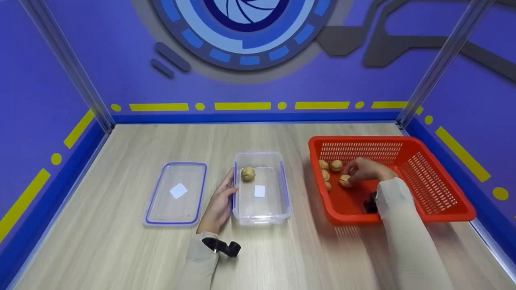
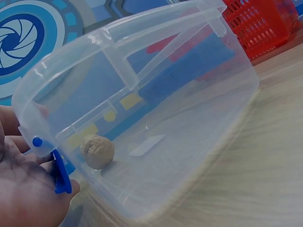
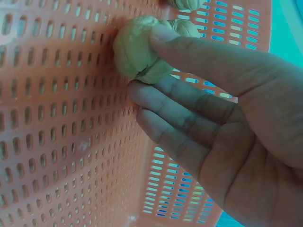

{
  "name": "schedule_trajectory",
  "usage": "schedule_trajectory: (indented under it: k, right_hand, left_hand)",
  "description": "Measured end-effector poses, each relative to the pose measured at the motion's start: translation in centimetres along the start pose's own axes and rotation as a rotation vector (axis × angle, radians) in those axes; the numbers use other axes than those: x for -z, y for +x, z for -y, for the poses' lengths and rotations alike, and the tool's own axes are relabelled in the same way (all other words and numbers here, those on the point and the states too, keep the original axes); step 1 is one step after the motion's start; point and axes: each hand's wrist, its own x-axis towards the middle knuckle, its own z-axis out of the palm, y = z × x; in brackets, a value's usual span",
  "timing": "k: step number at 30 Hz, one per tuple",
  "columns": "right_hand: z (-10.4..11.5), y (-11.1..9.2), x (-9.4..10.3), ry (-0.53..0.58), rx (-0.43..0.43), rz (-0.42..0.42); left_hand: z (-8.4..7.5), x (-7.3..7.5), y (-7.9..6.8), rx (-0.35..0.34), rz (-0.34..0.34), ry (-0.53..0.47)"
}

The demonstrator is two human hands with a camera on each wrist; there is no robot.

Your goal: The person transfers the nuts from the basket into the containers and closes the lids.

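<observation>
My right hand (image 1: 366,169) reaches into the red plastic basket (image 1: 397,218) and pinches a walnut (image 1: 344,181) between thumb and fingers. In the right wrist view the thumb lies over that walnut (image 3: 137,49), with fingertips beneath it. Several other walnuts (image 1: 336,165) lie by the basket's left wall. My left hand (image 1: 219,203) rests along the outer left side of the clear plastic container (image 1: 262,207), its fingers extended and thumb at the side. A blue latch (image 2: 61,175) hangs by the palm in the left wrist view. One walnut (image 1: 248,174) sits inside the container, near its left wall.
A clear lid (image 1: 190,211) with a blue seal lies flat, left of the container. The wooden tabletop (image 1: 266,257) is bordered by blue-purple panels (image 1: 250,90) at the back and both sides. Bare tabletop separates container and basket.
</observation>
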Motion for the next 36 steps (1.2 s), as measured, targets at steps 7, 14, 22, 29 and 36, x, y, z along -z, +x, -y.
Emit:
schedule_trajectory:
  k: [7, 14, 22, 29, 36]
  right_hand:
    - [-0.2, -0.3, 0.0, 0.020, -0.008, -0.002]
    - [0.0, -0.6, 0.4, 0.019, 0.010, -0.041]
    - [0.7, -1.2, 1.0, 0.021, 0.070, -0.082]
    - [1.4, -1.6, 1.4, 0.038, 0.093, -0.095]
    - [2.6, -1.9, 1.9, 0.036, 0.107, -0.119]
  left_hand:
    - [-0.1, -0.1, 0.0, 0.013, -0.003, 0.005]
    - [-0.1, -0.1, 0.1, 0.014, 0.002, 0.011]
    - [-0.1, 0.0, 0.0, 0.012, -0.010, 0.020]
    - [-0.1, 0.0, -0.1, 0.009, -0.013, 0.030]
    - [0.0, -0.1, 0.0, 0.012, -0.018, 0.025]
